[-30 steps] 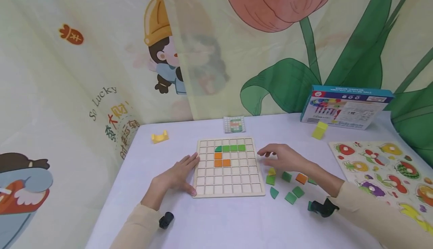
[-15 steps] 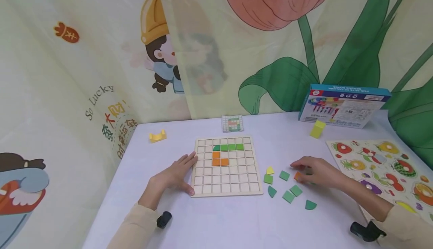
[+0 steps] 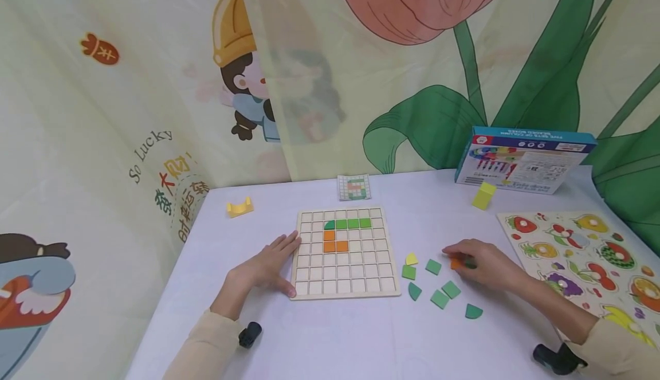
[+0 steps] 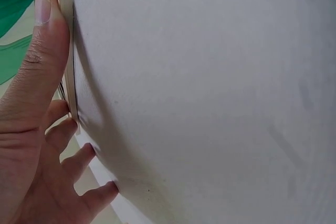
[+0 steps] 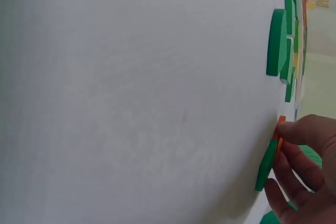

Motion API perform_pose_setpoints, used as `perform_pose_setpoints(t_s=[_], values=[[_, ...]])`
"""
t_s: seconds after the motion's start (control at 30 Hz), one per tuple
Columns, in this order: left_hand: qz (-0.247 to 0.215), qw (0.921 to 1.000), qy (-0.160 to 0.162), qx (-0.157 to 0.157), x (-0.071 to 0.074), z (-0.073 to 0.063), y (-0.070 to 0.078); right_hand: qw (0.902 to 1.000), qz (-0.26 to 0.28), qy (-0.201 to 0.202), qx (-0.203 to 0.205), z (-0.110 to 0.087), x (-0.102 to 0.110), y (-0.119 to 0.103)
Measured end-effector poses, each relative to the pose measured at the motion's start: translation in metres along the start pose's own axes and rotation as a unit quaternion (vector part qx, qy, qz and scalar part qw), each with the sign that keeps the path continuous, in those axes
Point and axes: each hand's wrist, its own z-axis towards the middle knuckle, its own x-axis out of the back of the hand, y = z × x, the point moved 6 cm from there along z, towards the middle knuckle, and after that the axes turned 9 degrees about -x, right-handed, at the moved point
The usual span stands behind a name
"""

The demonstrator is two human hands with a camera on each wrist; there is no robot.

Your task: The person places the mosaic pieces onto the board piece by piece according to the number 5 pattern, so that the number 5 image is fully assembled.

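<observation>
A wooden grid board [image 3: 346, 287] lies on the table with a few green and orange tiles set in its squares. My left hand [image 3: 265, 265] rests along the board's left edge, fingers spread; in the left wrist view the thumb [image 4: 39, 61] lies against the board's side. To the right of the board, my right hand [image 3: 487, 262] pinches an orange square tile [image 3: 456, 263] with thumb and fingers. A green tile [image 5: 266, 165] touches that orange tile under the hand, mostly hidden in the head view. Loose green tiles [image 3: 440, 298] and a yellow piece [image 3: 411, 259] lie nearby.
A small pattern card [image 3: 354, 187] lies behind the board. At back left is a yellow arch block [image 3: 240, 207]. A yellow-green block [image 3: 484, 196] stands before a box [image 3: 526, 162] at back right. A fruit-picture board [image 3: 536, 234] covers the right side.
My right hand has moved right and toward me, from beside the board to the loose tiles, and has taken hold of the orange tile. The left hand stays at the board.
</observation>
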Motion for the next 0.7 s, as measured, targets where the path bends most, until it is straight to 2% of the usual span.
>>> perform_pose_setpoints(t_s=[0.13, 0.23, 0.57, 0.7], values=[[-0.001, 1.0, 0.0, -0.001, 0.0, 0.0, 0.0, 0.9999, 0.0, 0.017, 0.001, 0.009, -0.001, -0.012], [-0.002, 1.0, 0.0, -0.001, -0.001, 0.0, 0.0, 0.9998, 0.007, 0.019, 0.01, 0.02, -0.004, -0.03], [0.001, 1.0, -0.003, 0.004, 0.0, 0.0, -0.001, 0.9964, 0.015, -0.02, 0.081, 0.069, -0.037, -0.111], [0.004, 1.0, -0.005, 0.004, 0.0, 0.001, 0.0, 0.9928, 0.016, -0.034, 0.114, 0.081, -0.05, -0.137]])
